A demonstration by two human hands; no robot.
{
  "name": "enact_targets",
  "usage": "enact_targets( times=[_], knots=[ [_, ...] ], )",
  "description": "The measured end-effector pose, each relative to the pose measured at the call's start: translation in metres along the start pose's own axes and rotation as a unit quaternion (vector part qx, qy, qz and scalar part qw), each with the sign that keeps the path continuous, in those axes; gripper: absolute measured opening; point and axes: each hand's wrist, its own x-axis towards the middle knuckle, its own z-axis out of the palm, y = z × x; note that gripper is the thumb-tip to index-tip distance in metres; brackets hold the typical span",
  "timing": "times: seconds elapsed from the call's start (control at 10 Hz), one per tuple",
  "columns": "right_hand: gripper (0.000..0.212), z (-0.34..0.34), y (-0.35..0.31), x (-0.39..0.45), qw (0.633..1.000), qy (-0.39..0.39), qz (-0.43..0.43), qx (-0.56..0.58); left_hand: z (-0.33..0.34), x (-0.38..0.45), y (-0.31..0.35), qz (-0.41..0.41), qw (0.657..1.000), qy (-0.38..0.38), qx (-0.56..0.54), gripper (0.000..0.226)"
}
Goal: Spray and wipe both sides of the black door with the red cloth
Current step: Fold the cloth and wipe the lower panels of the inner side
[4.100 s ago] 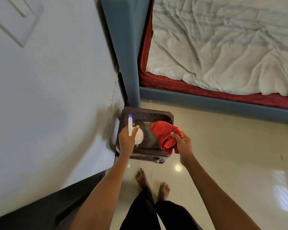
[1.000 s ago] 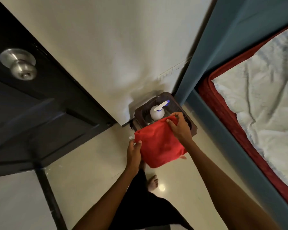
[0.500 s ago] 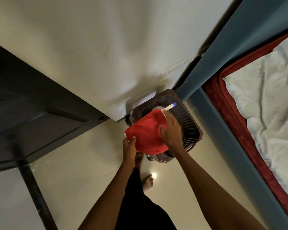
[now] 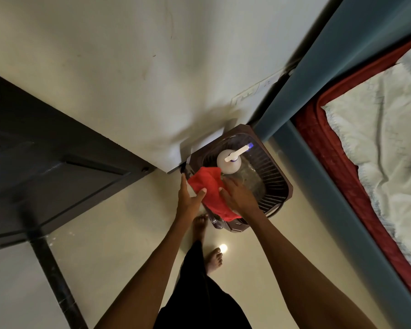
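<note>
The red cloth (image 4: 210,189) lies bunched over the near corner of a dark brown stool (image 4: 274,188) by the wall. My left hand (image 4: 190,198) holds the cloth's left edge, thumb on top of it. My right hand (image 4: 239,198) rests on the cloth's right side with fingers fairly flat. A white spray bottle (image 4: 228,161) with a blue-tipped nozzle stands upright on the stool just beyond the cloth. The black door (image 4: 48,167) stands open at the left, away from both hands.
A blue bed frame (image 4: 318,167) with a red mattress and white sheet (image 4: 389,129) fills the right side. A white wall (image 4: 128,79) rises behind the stool. My bare feet (image 4: 214,257) stand on glossy beige floor tiles just before the stool.
The cloth, held spread between both hands a second ago, has come down bunched onto the stool corner. The spray bottle is uncovered again. The camera view has tilted.
</note>
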Motion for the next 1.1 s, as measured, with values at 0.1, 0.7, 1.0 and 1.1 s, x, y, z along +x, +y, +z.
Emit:
enact_targets(
  times=[0.1, 0.7, 1.0, 1.1],
  knots=[
    [0.056, -0.002, -0.008, 0.004, 0.996, -0.005, -0.017, 0.085, 0.003, 0.004, 0.009, 0.041, 0.997, 0.007, 0.064, 0.086],
    [0.059, 0.023, 0.007, -0.078, 0.992, -0.042, 0.112, 0.041, 0.012, -0.029, 0.028, 0.007, 0.996, -0.083, 0.036, 0.057],
    [0.067, 0.017, 0.002, -0.100, 0.989, 0.035, 0.085, 0.114, -0.019, -0.062, 0.020, 0.022, 0.985, -0.080, 0.152, 0.058],
    [0.061, 0.018, 0.003, -0.110, 0.991, 0.083, 0.041, 0.095, -0.030, -0.079, 0.011, 0.060, 0.984, -0.049, 0.159, 0.057]
  ],
)
